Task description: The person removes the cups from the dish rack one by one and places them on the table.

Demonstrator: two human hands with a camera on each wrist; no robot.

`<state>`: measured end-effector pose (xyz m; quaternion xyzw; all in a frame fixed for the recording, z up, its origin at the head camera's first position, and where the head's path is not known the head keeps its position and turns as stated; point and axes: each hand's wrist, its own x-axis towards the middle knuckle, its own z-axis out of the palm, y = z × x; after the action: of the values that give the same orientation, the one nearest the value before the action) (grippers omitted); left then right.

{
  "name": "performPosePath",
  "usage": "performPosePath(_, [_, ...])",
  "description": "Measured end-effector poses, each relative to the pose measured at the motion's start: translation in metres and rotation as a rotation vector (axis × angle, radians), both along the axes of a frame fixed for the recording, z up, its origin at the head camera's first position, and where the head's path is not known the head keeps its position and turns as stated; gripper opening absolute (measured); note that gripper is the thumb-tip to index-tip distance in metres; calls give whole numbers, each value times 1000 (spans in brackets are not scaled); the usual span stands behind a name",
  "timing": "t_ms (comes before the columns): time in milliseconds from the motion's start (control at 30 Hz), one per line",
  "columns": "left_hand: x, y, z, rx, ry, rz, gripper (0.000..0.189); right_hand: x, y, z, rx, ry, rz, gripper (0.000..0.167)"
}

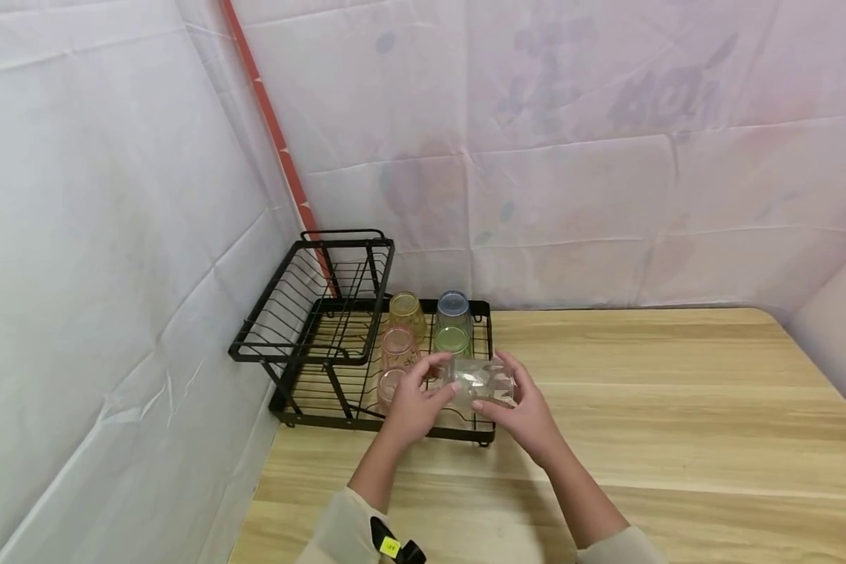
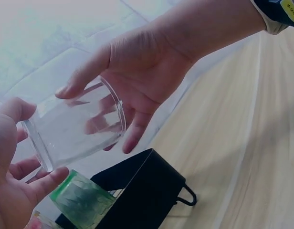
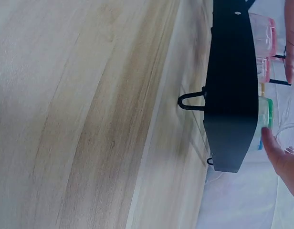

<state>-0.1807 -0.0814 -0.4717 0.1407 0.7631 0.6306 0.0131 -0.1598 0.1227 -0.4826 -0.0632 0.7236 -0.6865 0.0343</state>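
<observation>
A clear drinking glass lies sideways in the air above the right front part of the black dish rack's lower tray. My left hand holds its base end with thumb and fingers. At the rim end, my right hand grips the glass between thumb and fingers. In the left wrist view the glass spans the gap between the left hand and the right hand. The right wrist view catches only part of the glass beside the right hand's fingers.
Upside-down tumblers stand in the rack: yellow, blue, green, pink and a paler pink. A raised wire shelf covers the rack's left side. White sheeting borders the wooden table.
</observation>
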Motion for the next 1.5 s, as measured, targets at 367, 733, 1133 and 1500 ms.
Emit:
performPosePath(367, [7,12,-12,117,-36,-43,43,10,13,9,98,86,-72,82])
performPosePath(733, [14,20,-9,43,-22,-45,44,19,23,15,265,234,-119,77])
performPosePath(1133, [-4,-23,-8,-836,455,310,52,28,55,14,456,362,-197,75])
performPosePath(1500, [-8,-42,-22,-866,256,294,43,37,88,2,635,401,-229,72])
